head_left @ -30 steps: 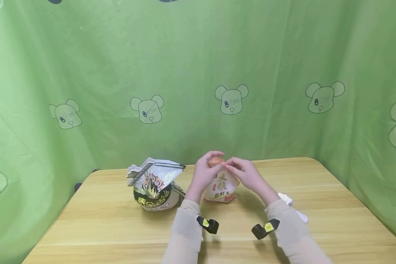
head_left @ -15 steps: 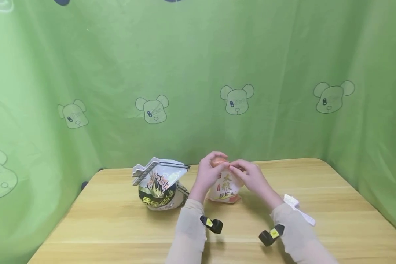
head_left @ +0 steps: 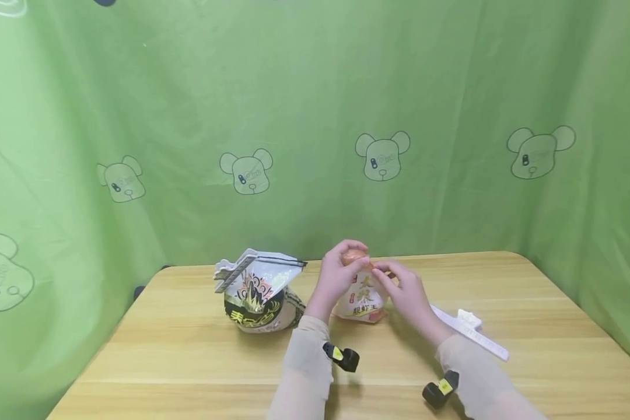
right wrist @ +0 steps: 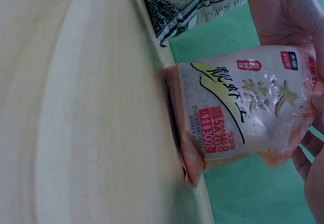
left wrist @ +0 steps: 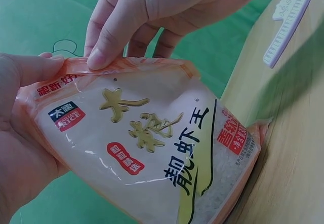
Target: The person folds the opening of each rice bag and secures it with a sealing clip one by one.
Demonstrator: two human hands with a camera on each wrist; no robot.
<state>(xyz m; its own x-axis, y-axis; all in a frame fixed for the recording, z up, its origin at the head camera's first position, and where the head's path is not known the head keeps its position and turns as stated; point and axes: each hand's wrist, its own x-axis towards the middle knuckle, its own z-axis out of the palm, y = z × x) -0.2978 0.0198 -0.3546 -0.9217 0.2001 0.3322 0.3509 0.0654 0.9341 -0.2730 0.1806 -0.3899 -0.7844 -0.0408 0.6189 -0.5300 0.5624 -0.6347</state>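
A small pink-and-white bag of rice (head_left: 361,304) stands upright on the table between both hands, its lower edge on the wood. My left hand (head_left: 337,279) grips its top left corner, thumb in front and fingers behind. With thumb and fingers, my right hand (head_left: 406,291) pinches the top edge. In the left wrist view that edge of the rice bag (left wrist: 136,127) looks folded over beneath the right thumb (left wrist: 104,51). The right wrist view shows the bag's printed front (right wrist: 223,102) and its bottom corner at the table.
A larger black-and-white bag (head_left: 259,297) stands to the left, with a pale bag clip (head_left: 235,271) across its folded top. Another pale bag clip (head_left: 472,333) lies on the wooden table (head_left: 189,356), partly behind the right forearm. A green curtain (head_left: 304,87) surrounds the table.
My right hand has slid slightly right along the bag's top edge, away from the left hand. More of the loose clip shows past the right forearm. The whole head view has shifted a little.
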